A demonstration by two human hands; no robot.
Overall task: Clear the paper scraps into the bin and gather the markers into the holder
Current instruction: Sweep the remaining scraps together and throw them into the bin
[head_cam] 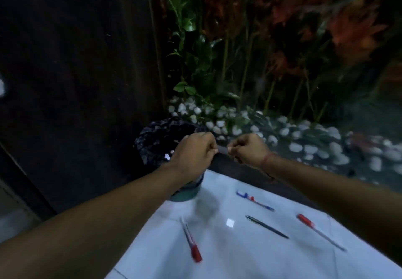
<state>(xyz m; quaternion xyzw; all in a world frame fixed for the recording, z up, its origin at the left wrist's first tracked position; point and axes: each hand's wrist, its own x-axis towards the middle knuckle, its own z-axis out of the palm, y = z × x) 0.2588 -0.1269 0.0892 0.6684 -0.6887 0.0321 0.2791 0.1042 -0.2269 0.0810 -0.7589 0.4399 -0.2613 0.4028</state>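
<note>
My left hand and my right hand are both closed and pinch a small pale paper scrap between them, held past the far edge of the white table. Just left of and below the hands stands the bin, lined with a dark bag, with something small and pale inside it. On the table lie a red-capped pen, a blue pen, a dark pen and another red-capped pen. A small white paper square lies between them.
A teal round container sits at the table's far left corner, under my left forearm. Beyond the table are white pebbles and green and orange plants. A dark wall fills the left.
</note>
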